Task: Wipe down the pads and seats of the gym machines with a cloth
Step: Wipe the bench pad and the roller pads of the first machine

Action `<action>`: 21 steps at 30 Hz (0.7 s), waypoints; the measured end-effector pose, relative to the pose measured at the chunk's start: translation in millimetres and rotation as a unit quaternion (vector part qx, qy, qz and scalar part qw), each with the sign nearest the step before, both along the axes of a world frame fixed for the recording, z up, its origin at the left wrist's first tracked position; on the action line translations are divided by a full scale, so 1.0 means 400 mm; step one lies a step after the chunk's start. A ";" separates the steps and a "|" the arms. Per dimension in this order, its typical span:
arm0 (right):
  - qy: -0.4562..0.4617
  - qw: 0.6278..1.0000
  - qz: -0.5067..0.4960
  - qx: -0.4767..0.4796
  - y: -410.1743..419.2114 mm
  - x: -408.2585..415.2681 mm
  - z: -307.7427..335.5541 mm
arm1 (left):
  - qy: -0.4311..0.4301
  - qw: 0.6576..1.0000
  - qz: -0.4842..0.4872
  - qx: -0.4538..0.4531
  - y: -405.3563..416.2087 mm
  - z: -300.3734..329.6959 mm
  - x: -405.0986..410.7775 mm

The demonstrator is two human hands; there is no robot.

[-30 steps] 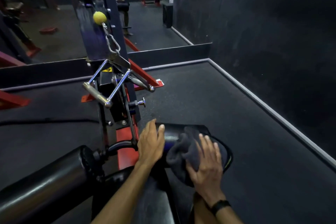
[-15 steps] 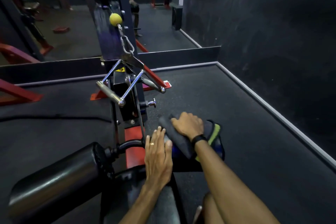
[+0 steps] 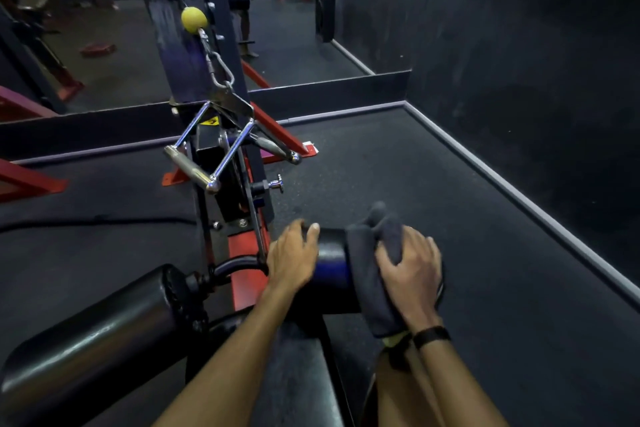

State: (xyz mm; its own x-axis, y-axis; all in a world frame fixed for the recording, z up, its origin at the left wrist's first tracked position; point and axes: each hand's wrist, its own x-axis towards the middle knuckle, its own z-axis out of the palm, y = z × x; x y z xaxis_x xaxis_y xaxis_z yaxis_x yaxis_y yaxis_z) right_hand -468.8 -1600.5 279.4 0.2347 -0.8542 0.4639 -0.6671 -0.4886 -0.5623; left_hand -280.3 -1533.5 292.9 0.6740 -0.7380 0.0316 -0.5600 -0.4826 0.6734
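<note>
A dark speckled rubber floor (image 3: 433,191), edged by a pale skirting strip (image 3: 519,198) along the black wall, is occupied by the machine's red base frame (image 3: 247,274) and a black cable (image 3: 104,220).

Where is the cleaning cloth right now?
In the head view, lower centre-right, the dark cloth is draped over the right-hand roller pad, gripped by the right hand; the left hand rests beside it.

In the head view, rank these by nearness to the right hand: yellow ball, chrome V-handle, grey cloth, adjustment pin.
1. Grey cloth: under the right hand, draped over the roller pad.
2. Adjustment pin: ahead, on the machine post.
3. Chrome V-handle: farther ahead, left.
4. Yellow ball: farthest, up the cable.
</note>
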 end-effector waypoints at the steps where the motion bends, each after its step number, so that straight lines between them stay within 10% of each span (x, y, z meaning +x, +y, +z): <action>1: -0.012 0.997 -0.029 0.074 -0.018 -0.009 0.020 | -0.031 0.999 -0.003 0.012 0.010 -0.012 -0.008; 6: 0.086 0.948 -0.046 0.304 -0.120 0.041 0.113 | -0.125 0.987 -0.024 -0.102 0.065 -0.060 -0.034; 11: 0.249 0.953 0.044 0.166 -0.045 0.224 0.151 | -0.084 0.983 -0.028 -0.161 0.115 -0.095 -0.070; 15: 0.166 0.972 0.158 0.043 0.080 0.313 0.135 | 0.063 0.944 0.159 -0.282 0.157 -0.029 -0.059; 21: 0.056 0.948 0.307 -0.067 0.050 0.100 0.024 | 0.044 0.930 0.255 -0.262 0.061 0.056 -0.037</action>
State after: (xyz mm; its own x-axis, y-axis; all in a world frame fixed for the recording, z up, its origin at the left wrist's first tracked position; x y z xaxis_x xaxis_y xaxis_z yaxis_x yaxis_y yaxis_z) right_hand -428.7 -1580.4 289.1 0.7221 -0.4766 0.5014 -0.2861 -0.8656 -0.4109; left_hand -295.2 -1509.0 315.1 0.9492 -0.2206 0.2245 -0.2796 -0.2630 0.9234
